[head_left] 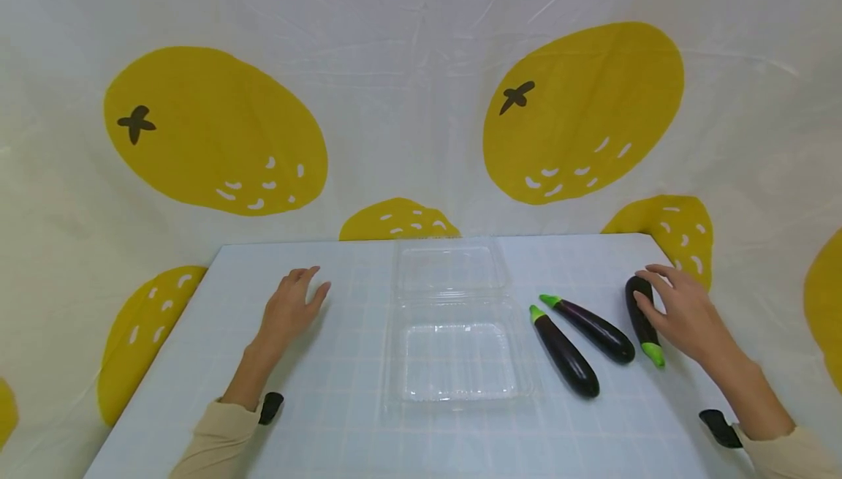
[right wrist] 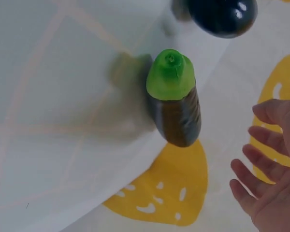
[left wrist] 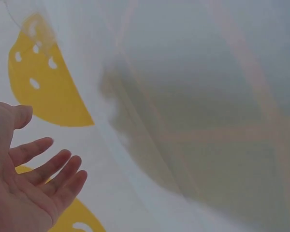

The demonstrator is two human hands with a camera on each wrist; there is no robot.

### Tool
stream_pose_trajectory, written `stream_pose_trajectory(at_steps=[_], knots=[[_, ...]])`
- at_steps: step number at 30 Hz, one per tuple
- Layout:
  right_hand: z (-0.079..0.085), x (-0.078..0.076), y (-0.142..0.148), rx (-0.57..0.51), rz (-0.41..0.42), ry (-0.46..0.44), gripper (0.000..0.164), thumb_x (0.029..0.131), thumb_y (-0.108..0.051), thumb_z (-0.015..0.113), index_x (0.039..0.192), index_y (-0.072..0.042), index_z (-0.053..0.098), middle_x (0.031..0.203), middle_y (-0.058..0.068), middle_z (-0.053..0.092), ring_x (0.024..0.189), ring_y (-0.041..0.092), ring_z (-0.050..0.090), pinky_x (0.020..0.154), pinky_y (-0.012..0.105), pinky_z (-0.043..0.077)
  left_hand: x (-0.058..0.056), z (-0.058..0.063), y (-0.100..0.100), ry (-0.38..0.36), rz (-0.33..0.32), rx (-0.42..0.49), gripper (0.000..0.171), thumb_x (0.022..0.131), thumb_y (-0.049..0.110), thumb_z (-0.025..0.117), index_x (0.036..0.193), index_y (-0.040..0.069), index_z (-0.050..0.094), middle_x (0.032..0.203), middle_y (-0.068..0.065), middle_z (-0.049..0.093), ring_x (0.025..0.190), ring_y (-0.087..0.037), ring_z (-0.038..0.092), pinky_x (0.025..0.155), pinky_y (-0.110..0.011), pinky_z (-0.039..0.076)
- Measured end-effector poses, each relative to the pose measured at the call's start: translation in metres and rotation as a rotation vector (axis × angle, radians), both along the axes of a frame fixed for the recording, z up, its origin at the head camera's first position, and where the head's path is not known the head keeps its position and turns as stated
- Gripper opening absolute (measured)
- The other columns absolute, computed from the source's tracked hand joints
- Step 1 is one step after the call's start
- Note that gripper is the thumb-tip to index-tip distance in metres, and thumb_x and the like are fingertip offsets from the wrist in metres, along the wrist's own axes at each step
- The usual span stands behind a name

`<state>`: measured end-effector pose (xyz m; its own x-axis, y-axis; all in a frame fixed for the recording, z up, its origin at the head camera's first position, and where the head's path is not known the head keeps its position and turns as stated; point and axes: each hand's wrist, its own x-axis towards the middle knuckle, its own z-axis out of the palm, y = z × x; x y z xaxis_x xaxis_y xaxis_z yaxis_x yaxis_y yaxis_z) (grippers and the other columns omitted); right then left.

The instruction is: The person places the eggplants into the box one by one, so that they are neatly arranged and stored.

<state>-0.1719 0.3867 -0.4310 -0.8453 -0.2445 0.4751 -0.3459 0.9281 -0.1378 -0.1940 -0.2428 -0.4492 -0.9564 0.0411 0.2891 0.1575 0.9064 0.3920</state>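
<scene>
Fingers [head_left: 647, 274] of the right hand [head_left: 680, 311] are spread and gently bent, holding nothing, and they arch over the far, dark end of the rightmost eggplant [head_left: 642, 322]. From the head view they sit at its right flank, touching it or just short of it; I cannot tell which. In the right wrist view the same fingers hang apart beside the fruit, with a gap showing between them and its skin.

That eggplant lies on the tabletop [head_left: 329, 391] near the right edge, its long axis running from far to near, green cap toward the person and a little to the right. So the fingers lie across the axis, not along it, at the end away from the cap.

Leftward lie two more eggplants, the middle eggplant [head_left: 588, 327] and the left eggplant [head_left: 564, 351], both slanted with caps pointing far-left. Beyond them an open clear plastic clamshell box [head_left: 457, 358] sits at the tabletop's centre.

The left hand [head_left: 289, 311] rests well apart on the far side of the box, fingers relaxed and open, holding nothing. The right hand is plainly the nearer one to all three eggplants.
</scene>
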Motion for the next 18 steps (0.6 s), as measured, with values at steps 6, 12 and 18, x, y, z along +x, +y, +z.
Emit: stream_pose_trajectory(at_steps=[6,12,18], knots=[[0.003,0.006,-0.008,-0.001,0.002,-0.022,0.044,0.084,-0.004,0.079,0.123,0.007,0.061,0.125,0.031,0.055,0.111,0.051,0.051,0.090,0.071,0.045,0.003,0.002,0.012,-0.005,-0.019,0.059,0.048,0.104,0.026,0.063,0.140,-0.005,0.057,0.134,-0.030,0.057,0.125,-0.046,0.054,0.104,-0.061,0.047],[0.005,0.011,-0.019,-0.018,0.030,-0.047,0.045,0.084,-0.004,0.079,0.124,0.005,0.062,0.127,0.030,0.055,0.111,0.050,0.052,0.088,0.071,0.047,0.008,0.005,0.024,0.013,-0.045,0.140,0.046,0.104,0.025,0.063,0.139,-0.004,0.058,0.131,-0.027,0.060,0.118,-0.043,0.059,0.098,-0.059,0.052],[0.004,0.014,-0.028,-0.038,0.085,-0.029,0.045,0.080,-0.002,0.082,0.122,0.005,0.064,0.123,0.027,0.058,0.109,0.047,0.055,0.088,0.069,0.048,0.009,0.005,0.034,-0.002,-0.076,0.222,0.044,0.103,0.024,0.065,0.138,-0.002,0.060,0.129,-0.023,0.063,0.109,-0.037,0.064,0.090,-0.053,0.056]])
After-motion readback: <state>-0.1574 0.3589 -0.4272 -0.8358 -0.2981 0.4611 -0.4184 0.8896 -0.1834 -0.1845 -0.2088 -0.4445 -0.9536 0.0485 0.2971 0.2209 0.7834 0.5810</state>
